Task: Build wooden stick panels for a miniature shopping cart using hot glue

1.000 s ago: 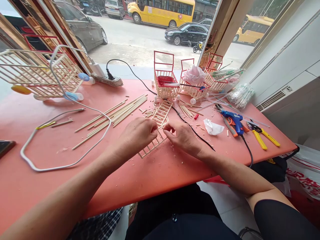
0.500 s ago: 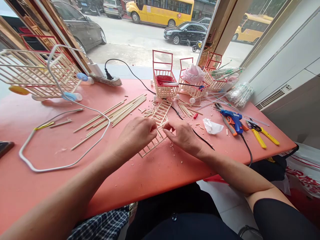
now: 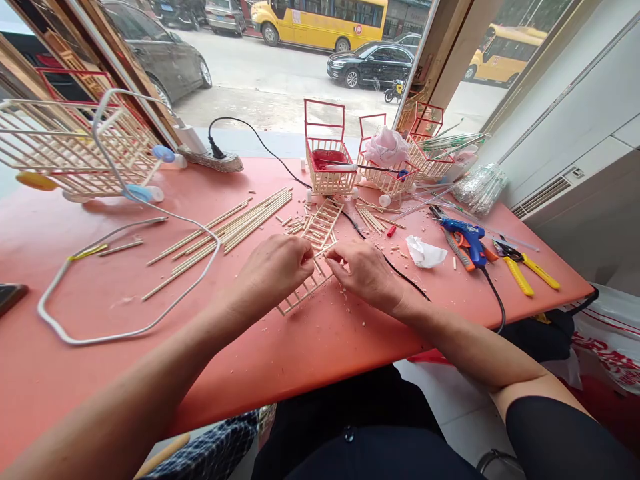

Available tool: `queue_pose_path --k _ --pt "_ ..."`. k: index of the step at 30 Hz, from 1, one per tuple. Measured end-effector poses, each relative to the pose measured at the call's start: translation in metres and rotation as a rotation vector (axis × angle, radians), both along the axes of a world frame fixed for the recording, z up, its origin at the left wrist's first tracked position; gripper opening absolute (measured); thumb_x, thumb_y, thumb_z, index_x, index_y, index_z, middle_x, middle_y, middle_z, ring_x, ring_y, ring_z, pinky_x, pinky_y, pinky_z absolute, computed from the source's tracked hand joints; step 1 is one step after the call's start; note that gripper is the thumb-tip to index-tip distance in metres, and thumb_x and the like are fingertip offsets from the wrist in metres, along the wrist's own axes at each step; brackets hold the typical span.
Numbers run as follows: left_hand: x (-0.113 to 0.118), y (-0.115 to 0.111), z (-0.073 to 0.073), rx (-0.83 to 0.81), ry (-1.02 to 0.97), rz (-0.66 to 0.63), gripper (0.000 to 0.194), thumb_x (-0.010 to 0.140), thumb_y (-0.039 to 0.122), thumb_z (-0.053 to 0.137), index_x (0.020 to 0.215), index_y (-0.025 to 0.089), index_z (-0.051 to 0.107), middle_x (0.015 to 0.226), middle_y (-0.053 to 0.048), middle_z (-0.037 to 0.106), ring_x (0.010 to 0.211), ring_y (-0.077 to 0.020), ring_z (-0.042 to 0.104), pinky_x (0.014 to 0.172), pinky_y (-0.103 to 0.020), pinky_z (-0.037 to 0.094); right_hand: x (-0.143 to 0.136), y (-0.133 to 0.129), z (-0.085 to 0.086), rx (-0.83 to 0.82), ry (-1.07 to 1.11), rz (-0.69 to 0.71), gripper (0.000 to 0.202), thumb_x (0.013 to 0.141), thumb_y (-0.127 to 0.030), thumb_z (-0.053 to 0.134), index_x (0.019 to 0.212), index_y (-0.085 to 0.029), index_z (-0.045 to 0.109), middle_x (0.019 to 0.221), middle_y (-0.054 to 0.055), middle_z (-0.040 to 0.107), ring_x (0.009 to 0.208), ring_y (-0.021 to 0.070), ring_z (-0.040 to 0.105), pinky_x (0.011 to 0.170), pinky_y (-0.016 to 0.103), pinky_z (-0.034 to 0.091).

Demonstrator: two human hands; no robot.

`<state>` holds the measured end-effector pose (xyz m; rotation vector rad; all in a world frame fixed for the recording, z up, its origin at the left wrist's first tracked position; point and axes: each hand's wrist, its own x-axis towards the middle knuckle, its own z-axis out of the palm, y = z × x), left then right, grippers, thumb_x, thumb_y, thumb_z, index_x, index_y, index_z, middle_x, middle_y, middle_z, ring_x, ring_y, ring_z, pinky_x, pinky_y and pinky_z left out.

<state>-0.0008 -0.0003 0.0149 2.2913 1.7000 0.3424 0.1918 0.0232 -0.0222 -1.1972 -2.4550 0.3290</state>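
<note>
"Starting with the head view, the only one: what are the hands doing?"

"The left hand and the right hand are nearly meeting over the desk. Each thumb is pressing toward its forefinger, and the fingers are seemingly pinching a thin stick from either end."

"And what is lying around that stick?"

"A ladder-like frame is resting just below the hands, on the near side, and a second slatted frame is lying beyond them. Whether the two are touching, I'm not able to tell; the hands are hiding that part."

"Which step are you reading here?"

"My judgement: the person is lining up or steadying the stick by the frames. The next move is probably calling for a light, even grip and for keeping the slats undisturbed. The glue gun is lying off to the right, out of both hands."

"Is any writing showing?"

"A plastic bag at the lower right is carrying large red characters, but folds are breaking them up. Outside, a yellow bus is bearing a round red mark, too small for reading surely. I'm finding no legible brand on the glue gun."
</note>
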Motion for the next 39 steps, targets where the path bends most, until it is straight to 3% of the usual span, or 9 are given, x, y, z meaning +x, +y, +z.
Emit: queue_pose_path --k 5,11,14,18,23,28,33,39 --pt "-0.002 -0.001 0.001 0.012 -0.009 0.019 0.023 0.084 0.022 0.052 0.065 0.021 0.064 0.058 -0.003 0.062 0.056 -0.0182 0.053 0.058 -0.031 0.032 0.003 0.002 0.002 0.020 0.069 -0.005 0.016 0.101 -0.023 0.060 0.089 -0.020 0.071 0.092 0.007 0.076 0.090 0.0220 0.063 0.084 0.034 0.041" --pt "-0.008 0.001 0.003 0.064 0.026 0.016 0.020 0.082 0.021 0.054 0.070 0.020 0.070 0.066 -0.005 0.069 0.063 -0.0197 0.058 0.061 -0.032 0.035 0.014 0.012 0.015 0.041 0.343 -0.085 0.012 0.100 -0.024 0.060 0.095 -0.018 0.069 0.096 0.006 0.073 0.083 0.0175 0.061 0.083 0.032 0.045" --pt "-0.012 0.001 0.008 0.061 0.006 0.008 0.022 0.084 0.024 0.055 0.074 0.020 0.074 0.068 -0.005 0.071 0.063 -0.0195 0.059 0.062 -0.031 0.036 0.021 0.022 0.017 -0.137 0.447 -0.130 0.018 0.097 -0.034 0.066 0.099 -0.016 0.071 0.098 0.007 0.074 0.085 0.0171 0.062 0.083 0.032 0.047" --pt "-0.016 0.003 0.010 0.091 -0.051 -0.011 0.022 0.085 0.025 0.057 0.081 0.019 0.077 0.073 -0.006 0.074 0.065 -0.0191 0.061 0.065 -0.030 0.039 0.023 0.028 0.015 -0.504 0.540 -0.067 0.037 0.089 -0.050 0.074 0.100 -0.015 0.073 0.099 0.006 0.074 0.086 0.0160 0.064 0.082 0.030 0.049" --pt "-0.016 0.004 0.009 0.104 -0.070 -0.010 0.023 0.086 0.028 0.057 0.080 0.019 0.077 0.072 -0.006 0.073 0.065 -0.0193 0.061 0.065 -0.030 0.040 0.018 0.024 0.017 -0.685 0.577 0.023 0.050 0.074 -0.063 0.084 0.085 -0.016 0.070 0.078 -0.001 0.065 0.072 0.0124 0.056 0.071 0.028 0.045" --pt "-0.012 0.000 0.010 0.105 -0.049 -0.001 0.025 0.088 0.028 0.055 0.081 0.019 0.078 0.073 -0.007 0.074 0.065 -0.0194 0.061 0.065 -0.030 0.040 0.018 0.026 0.016 -0.694 0.574 0.043 0.051 0.073 -0.064 0.084 0.082 -0.016 0.069 0.073 -0.002 0.062 0.069 0.0115 0.053 0.068 0.027 0.044" --pt "-0.008 0.000 0.009 0.090 0.024 -0.017 0.027 0.089 0.027 0.052 0.080 0.019 0.076 0.071 -0.006 0.071 0.065 -0.0189 0.059 0.062 -0.030 0.036 0.020 0.029 0.012 -0.585 0.577 -0.028 0.050 0.073 -0.060 0.087 0.093 -0.015 0.073 0.087 0.003 0.072 0.077 0.0133 0.060 0.074 0.028 0.048" --pt "-0.009 0.002 0.005 0.087 0.011 -0.053 0.026 0.091 0.026 0.052 0.082 0.020 0.076 0.077 -0.007 0.074 0.069 -0.0195 0.062 0.066 -0.029 0.039 0.023 0.029 0.011 -0.608 0.594 -0.049 0.039 0.080 -0.046 0.084 0.104 -0.016 0.072 0.101 0.006 0.073 0.081 0.0136 0.063 0.075 0.028 0.052"
